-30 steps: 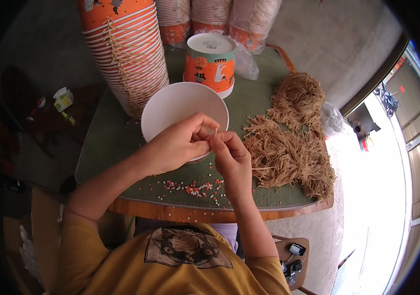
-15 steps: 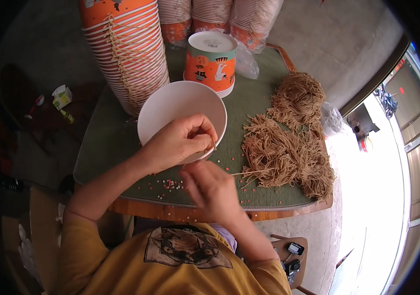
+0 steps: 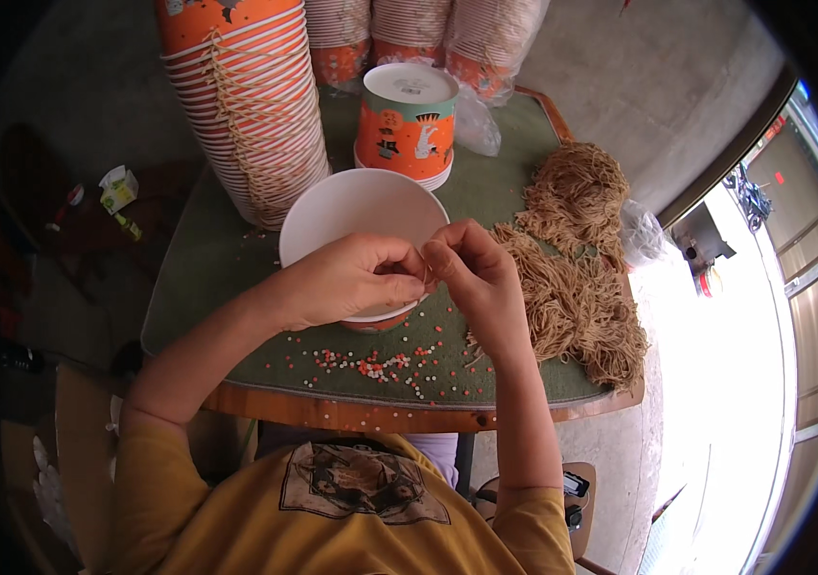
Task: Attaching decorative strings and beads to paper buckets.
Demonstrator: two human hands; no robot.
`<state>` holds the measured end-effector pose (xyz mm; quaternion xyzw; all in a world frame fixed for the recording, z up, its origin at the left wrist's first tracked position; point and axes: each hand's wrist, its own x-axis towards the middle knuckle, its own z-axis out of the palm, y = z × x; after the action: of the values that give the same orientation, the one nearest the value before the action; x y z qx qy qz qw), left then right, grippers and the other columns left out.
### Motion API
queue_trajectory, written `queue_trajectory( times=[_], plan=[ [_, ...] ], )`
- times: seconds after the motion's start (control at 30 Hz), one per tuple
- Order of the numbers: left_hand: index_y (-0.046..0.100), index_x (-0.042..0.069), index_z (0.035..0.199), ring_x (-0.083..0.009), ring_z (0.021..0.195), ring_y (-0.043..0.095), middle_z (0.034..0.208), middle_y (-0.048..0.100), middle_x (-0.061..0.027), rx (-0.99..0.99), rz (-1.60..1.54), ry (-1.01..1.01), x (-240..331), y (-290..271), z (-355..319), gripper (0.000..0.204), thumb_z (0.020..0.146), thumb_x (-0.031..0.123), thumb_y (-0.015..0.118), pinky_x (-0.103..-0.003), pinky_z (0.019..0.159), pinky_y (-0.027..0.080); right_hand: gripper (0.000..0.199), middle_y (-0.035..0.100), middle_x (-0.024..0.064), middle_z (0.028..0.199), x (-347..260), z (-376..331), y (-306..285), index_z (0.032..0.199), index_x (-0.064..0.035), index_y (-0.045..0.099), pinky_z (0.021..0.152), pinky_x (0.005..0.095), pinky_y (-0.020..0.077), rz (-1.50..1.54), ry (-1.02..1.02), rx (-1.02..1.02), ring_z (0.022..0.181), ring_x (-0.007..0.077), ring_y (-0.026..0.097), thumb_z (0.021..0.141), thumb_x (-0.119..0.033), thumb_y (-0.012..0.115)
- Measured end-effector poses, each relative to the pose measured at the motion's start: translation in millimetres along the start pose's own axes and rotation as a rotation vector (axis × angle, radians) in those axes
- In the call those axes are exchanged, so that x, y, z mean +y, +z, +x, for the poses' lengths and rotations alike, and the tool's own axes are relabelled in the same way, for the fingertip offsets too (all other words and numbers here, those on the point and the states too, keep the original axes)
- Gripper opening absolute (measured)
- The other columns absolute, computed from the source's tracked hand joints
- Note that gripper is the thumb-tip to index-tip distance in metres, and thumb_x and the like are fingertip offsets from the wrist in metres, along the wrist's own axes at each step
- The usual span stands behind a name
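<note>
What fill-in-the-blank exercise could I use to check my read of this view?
1. Behind the open tub, an orange-and-green tub is turned ____ down.
2. Of the left hand and right hand, the one nearer the tan cords is the ____.
3. The covering on the table is ____ in colour.
4. The tall tub stack stands toward the picture's ____ side.

Missing words: upside; right; green; left.
</note>
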<state>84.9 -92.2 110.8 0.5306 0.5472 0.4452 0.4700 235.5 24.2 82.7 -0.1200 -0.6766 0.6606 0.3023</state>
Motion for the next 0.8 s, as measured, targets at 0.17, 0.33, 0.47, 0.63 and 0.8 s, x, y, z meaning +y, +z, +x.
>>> queue_trajectory(
  times=[0.17, 0.33, 0.47, 0.63, 0.8],
  plan=[
    [0.064, -0.001, 0.098, -0.0063, 0.082, 0.058, 0.089, 0.065, -0.0011, 0.031, 0.010, -0.018, -2.5, 2.9, 5.7, 0.020, 0.094, 0.018, 0.062, -0.023, 0.075, 0.048, 0.009, 0.056, -0.0043, 0.079, 1.3, -6.1, 1.5, 0.099, -0.0039, 0.056, 0.057, 0.0178, 0.0383, -0.064, -0.016, 0.197, 0.065, 0.0013, 0.047, 0.092, -0.008, 0.061],
    [0.065, -0.001, 0.097, -0.0062, 0.082, 0.058, 0.088, 0.065, -0.0013, 0.063, -0.015, -0.043, -1.5, 3.4, 8.1, 0.020, 0.094, 0.019, 0.062, -0.023, 0.074, 0.048, 0.006, 0.053, -0.0009, 0.091, 11.2, -29.7, -10.6, 0.095, -0.0050, 0.058, 0.054, 0.0180, 0.0355, -0.100, -0.157, 0.313, 0.067, 0.0025, 0.045, 0.089, -0.003, 0.060],
    [0.065, -0.001, 0.097, -0.0063, 0.082, 0.059, 0.090, 0.066, -0.0021, 0.049, -0.002, -0.045, -0.2, 5.1, 10.1, 0.021, 0.094, 0.019, 0.061, -0.023, 0.075, 0.048, 0.012, 0.054, 0.0054, 0.094, -0.4, -41.3, -5.8, 0.088, -0.0056, 0.061, 0.053, 0.0229, 0.0390, -0.459, -0.366, 0.285, 0.069, 0.0115, 0.051, 0.079, -0.001, 0.067],
    [0.064, -0.001, 0.096, -0.0064, 0.084, 0.060, 0.090, 0.067, -0.0025, 0.043, 0.018, -0.037, 0.6, 6.3, 10.9, 0.021, 0.095, 0.018, 0.059, -0.023, 0.076, 0.048, 0.011, 0.054, 0.0087, 0.085, -7.2, -46.5, -5.4, 0.090, -0.0068, 0.064, 0.058, 0.0338, 0.0496, -0.716, -0.336, 0.165, 0.075, 0.0194, 0.060, 0.081, -0.003, 0.066],
    [0.063, -0.001, 0.095, -0.0047, 0.070, 0.054, 0.079, 0.063, 0.0003, 0.025, 0.152, 0.017, 0.8, 9.0, 11.8, 0.019, 0.095, 0.017, 0.058, -0.023, 0.063, 0.046, 0.007, 0.053, 0.0095, 0.078, 2.9, -36.7, -12.0, 0.092, -0.0028, 0.064, 0.052, 0.0312, 0.0428, -0.596, -0.365, 0.252, 0.061, 0.0207, 0.054, 0.089, -0.009, 0.062]
  ],
)
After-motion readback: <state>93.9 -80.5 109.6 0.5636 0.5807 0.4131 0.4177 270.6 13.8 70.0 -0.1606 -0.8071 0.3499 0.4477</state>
